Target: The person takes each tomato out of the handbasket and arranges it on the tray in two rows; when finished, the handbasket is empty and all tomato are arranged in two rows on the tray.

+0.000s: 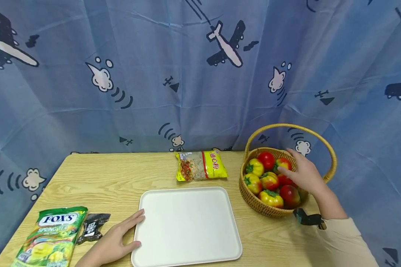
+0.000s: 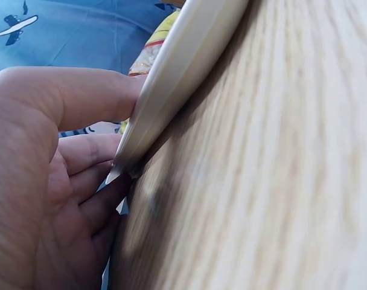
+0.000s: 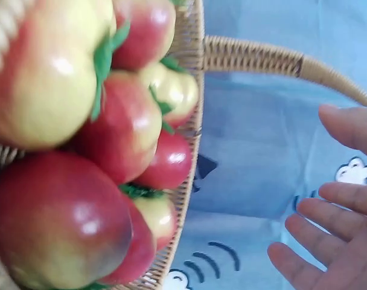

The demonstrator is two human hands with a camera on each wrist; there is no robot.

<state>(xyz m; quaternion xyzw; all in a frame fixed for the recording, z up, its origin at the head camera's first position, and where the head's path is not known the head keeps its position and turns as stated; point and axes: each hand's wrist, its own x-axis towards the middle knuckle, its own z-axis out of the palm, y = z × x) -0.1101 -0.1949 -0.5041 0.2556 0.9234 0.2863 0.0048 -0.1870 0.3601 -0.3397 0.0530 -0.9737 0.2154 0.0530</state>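
Note:
My left hand rests at the left edge of a white rectangular tray. Thumb and fingertips touch its rim, and the fingers look fairly straight. Over the right side of a wicker basket hovers my right hand, fingers spread and holding nothing. The basket has a tall arched handle and holds several red and yellow fruits or vegetables. Among them are a round red one, a yellow one with a green top and a dark red one. In the right wrist view, the right palm stands apart from them.
Behind the tray lies a yellow and clear bag of pasta. At the left are a green FOX'S candy bag and a small black wrapped packet. A blue curtain hangs behind the wooden table.

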